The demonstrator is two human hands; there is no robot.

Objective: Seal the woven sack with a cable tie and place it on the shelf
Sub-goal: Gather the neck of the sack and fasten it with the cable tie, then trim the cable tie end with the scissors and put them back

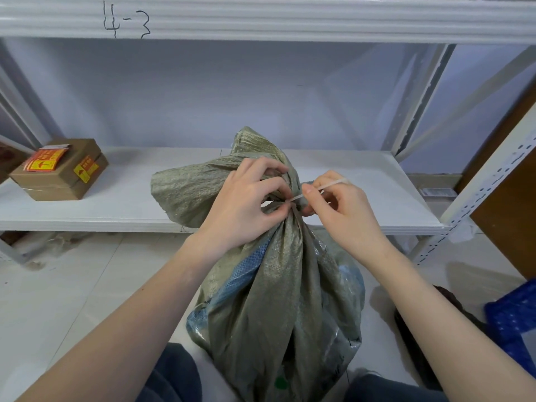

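From the head view: one woven sack standing on the floor between the knees, just in front of the shelf, its gathered neck leaning over the shelf edge. Left hand wrapped on the bunched neck, fingers curled shut around the cloth, thumb and first finger pinching right where the tie crosses, most likely to keep the neck squeezed small so the loop can bite. Right hand just beside it, fingers closed in a pinch on the loose tail of the cable tie, tail sticking out up and to the right, probably for pulling the loop tight. One cable tie only, thin and pale, already around the neck; cannot tell how tight. Sack not yet on the shelf, so sealing comes first and lifting after. Sack looks full and soft, likely floppy when lifted, so a loose tie could slip. One cardboard box on the shelf at the far left, well apart from the sack, with plenty of bare board beside it. Two hands, one sack, one tie, one box.
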